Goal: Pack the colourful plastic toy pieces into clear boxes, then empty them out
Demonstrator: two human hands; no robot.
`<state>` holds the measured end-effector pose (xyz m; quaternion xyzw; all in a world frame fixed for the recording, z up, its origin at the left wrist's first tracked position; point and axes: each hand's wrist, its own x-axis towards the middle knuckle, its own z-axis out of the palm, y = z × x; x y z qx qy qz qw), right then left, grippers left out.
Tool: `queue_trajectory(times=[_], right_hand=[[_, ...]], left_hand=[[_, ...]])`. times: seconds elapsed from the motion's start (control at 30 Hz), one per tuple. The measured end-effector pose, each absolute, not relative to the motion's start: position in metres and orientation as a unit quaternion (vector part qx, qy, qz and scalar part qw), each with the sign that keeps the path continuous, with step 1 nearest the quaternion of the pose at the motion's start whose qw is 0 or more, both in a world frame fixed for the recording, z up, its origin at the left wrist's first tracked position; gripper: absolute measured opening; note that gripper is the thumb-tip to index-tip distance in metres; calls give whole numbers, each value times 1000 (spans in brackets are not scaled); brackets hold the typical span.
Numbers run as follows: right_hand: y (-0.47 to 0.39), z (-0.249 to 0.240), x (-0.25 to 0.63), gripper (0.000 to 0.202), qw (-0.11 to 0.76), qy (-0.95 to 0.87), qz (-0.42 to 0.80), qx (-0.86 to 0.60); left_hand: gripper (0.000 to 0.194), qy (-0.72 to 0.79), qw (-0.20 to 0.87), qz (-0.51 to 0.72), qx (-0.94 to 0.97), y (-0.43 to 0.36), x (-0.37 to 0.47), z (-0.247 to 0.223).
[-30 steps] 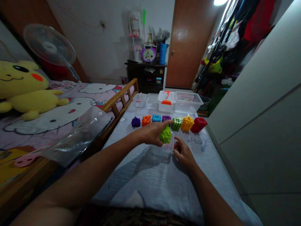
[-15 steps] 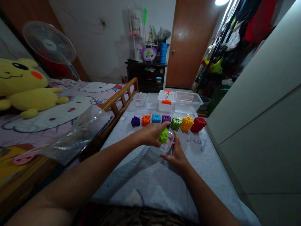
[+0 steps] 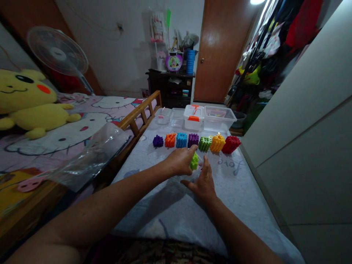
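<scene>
My left hand [image 3: 182, 161] is closed around lime-green blocks [image 3: 194, 161], above the cloth-covered surface. My right hand [image 3: 202, 183] is just to the right, thumb and fingers spread apart, beside a small clear container [image 3: 200, 161] that is partly hidden by the hands. Beyond them stands a row of stacked block bundles: dark violet [image 3: 158, 141], orange [image 3: 170, 140], blue [image 3: 182, 140], purple [image 3: 193, 139], green [image 3: 205, 144], yellow [image 3: 217, 142] and red [image 3: 231, 144].
Behind the row are clear plastic boxes [image 3: 220, 118] and a lidded box with orange clips [image 3: 194, 118]. A wooden rail [image 3: 140, 110] and a clear plastic bag [image 3: 93, 157] lie to the left. A pale cabinet [image 3: 308, 135] borders the right.
My left hand has moved slightly right with the lime-green blocks. My right hand's fingers have spread wider, and its thumb has shifted left.
</scene>
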<state>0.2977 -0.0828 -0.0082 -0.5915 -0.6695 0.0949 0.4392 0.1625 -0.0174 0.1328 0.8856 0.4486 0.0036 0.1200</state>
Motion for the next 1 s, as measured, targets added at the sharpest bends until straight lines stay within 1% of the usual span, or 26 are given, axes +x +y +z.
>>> queue_trajectory(times=[0.13, 0.2, 0.4, 0.57, 0.67, 1.0], right_hand=[[-86, -5, 296, 131, 437, -675, 78, -589], [-88, -4, 295, 126, 438, -680, 74, -583], [-92, -5, 292, 86, 439, -679, 101, -579], [-91, -9, 293, 70, 439, -694, 120, -558], [-91, -9, 293, 66, 432, -709, 127, -543], [-92, -4, 297, 68, 418, -724, 164, -524]], left_hand=[[89, 451, 115, 2, 885, -17, 163, 132], [91, 449, 118, 4, 886, -18, 161, 133], [97, 442, 126, -1, 888, -16, 153, 136], [96, 408, 140, -20, 902, -11, 143, 140], [95, 394, 135, -44, 908, -7, 137, 144], [92, 372, 126, -114, 912, -2, 135, 157]])
